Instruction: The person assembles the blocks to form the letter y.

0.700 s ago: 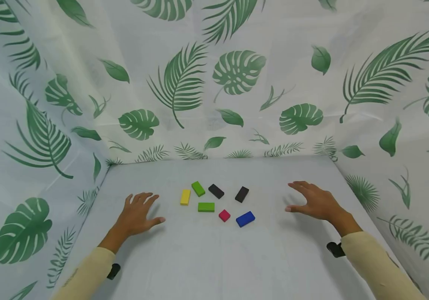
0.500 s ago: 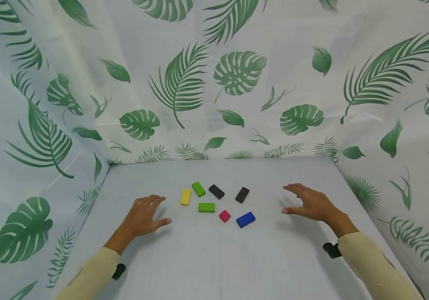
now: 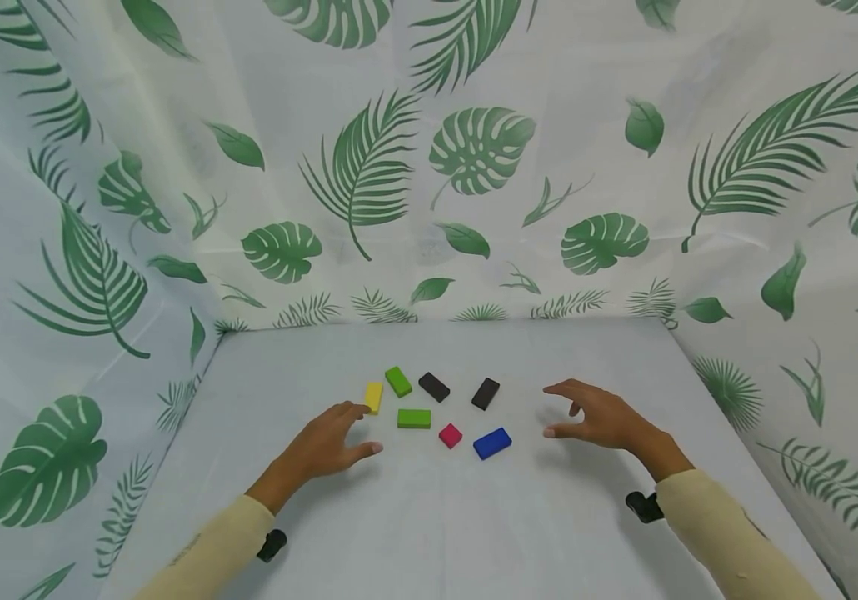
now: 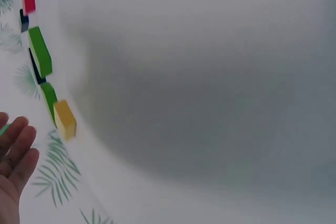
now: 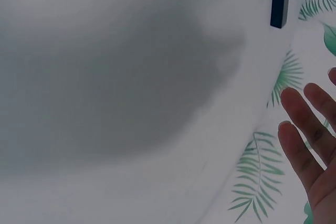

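Take a clock face over the scattered toy blocks, twelve at the worktop's (image 3: 444,533) far edge. The left hand (image 3: 327,442) hovers between eight and nine, its grip empty, thumb and fingers apart. Its fingertips overlap the yellow block (image 3: 375,396) at nine from overhead, but the left wrist view shows a gap, so probably no contact. The upper green block (image 3: 398,382) lies at ten, the lower green block (image 3: 414,419) at eight, the left black block (image 3: 434,387) at twelve, the red block (image 3: 451,436) at five, the right black block (image 3: 485,394) between two and three, the blue block (image 3: 492,443) at four. Farthest right, at three, the right hand (image 3: 605,417) has an empty grip too, thumb clear of the fingers.

The loose spacing likely leaves fingers room around each block; lying flat should keep them steady. The spread hands seem held ready to reach in from both sides.

All the blocks are plain, single-coloured and sharp-edged. Six are oblong, turned at differing angles; the red one is shorter and square-topped. Their material is unclear.
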The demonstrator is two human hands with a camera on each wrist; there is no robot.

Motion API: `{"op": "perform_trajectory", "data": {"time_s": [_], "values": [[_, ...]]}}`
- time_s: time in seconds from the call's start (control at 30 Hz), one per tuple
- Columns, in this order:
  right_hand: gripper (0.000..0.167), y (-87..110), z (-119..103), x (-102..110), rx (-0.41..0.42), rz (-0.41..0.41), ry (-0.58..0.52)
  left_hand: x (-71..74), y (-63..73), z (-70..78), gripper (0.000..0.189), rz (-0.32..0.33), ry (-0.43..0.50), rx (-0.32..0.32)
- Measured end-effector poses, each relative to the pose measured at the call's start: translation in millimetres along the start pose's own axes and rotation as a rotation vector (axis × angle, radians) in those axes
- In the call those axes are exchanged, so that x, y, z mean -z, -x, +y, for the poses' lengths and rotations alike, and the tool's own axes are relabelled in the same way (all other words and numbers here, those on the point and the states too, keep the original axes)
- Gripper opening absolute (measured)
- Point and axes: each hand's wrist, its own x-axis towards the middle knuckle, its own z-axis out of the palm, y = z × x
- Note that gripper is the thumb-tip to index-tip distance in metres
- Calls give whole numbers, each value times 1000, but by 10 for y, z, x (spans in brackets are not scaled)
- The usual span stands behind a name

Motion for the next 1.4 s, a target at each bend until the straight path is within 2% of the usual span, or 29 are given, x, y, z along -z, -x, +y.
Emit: {"op": "perform_trajectory", "data": {"time_s": [0.43,0.7,1.0,1.17,1.4], "values": [[78,-137,-177,-172,50,-49,-61,-295,-218,331,65,-66,97,-103],[75,-217,-250,-325,81,-82,-106,-513,-364,526,61,-75,95,-113],[74,-269,-270,-460,107,-108,-140,-679,-483,686,64,-113,114,-100],[73,-285,-262,-510,169,-107,-142,-769,-550,758,66,-99,96,-110],[66,-295,-284,-598,184,-123,-130,-827,-606,865,67,-81,65,-110]]}}
